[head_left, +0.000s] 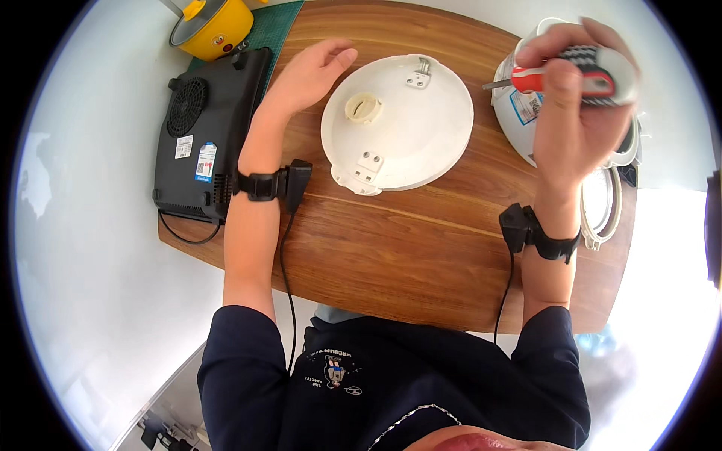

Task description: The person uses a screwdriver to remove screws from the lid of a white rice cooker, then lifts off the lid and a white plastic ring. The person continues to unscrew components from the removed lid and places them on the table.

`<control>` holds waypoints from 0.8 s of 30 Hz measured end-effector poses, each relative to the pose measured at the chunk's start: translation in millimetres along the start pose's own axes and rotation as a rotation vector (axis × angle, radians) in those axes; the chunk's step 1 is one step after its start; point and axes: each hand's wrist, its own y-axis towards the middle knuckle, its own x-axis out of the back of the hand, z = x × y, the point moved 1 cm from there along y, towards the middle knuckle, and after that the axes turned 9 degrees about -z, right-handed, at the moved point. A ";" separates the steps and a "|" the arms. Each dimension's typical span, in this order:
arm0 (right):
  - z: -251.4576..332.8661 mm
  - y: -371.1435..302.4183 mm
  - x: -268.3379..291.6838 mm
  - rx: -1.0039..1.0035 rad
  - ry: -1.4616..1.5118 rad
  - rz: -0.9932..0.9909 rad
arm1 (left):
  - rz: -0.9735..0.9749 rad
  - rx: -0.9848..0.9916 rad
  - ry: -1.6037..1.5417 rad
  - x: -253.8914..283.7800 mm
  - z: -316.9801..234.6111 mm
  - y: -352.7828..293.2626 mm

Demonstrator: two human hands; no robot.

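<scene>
1. Red-handled screwdriver with a thin metal shaft [529,80]: it is held up over the right side of the desk, its tip pointing left, in front of the white rounded appliance body with a label [517,128]. The handle's far end is blurred.
2. Right hand [569,113]: grasping the screwdriver, fingers and thumb wrapped around its handle.
3. Left hand [310,73]: holding nothing, fingers loosely bent, just beside the upper left rim of the white round plastic cover [421,146].
4. The cover lies on the brown wood-grain desk [406,248], a slotted cream round fitting [363,108] on its left half and a small metal bracket [421,75] near its top edge.
5. Left of the left forearm lies a black flat appliance with a round vent [237,98]; beyond it, a yellow pot [226,31] stands on a green mat [277,28].
6. A white oval ring [619,203] lies right of the right wrist.
</scene>
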 end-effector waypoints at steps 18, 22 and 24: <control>-3.1 -26.3 -39.8 -0.371 0.195 -0.085 | 0.468 0.194 -0.755 -32.9 11.7 -12.2; 1.6 -23.9 -41.6 -0.479 0.159 -0.145 | 0.547 0.053 -0.808 -40.2 -1.1 -19.4; 0.5 -23.5 -40.4 -0.469 0.166 -0.150 | 0.600 0.066 -0.803 -39.6 -2.6 -23.2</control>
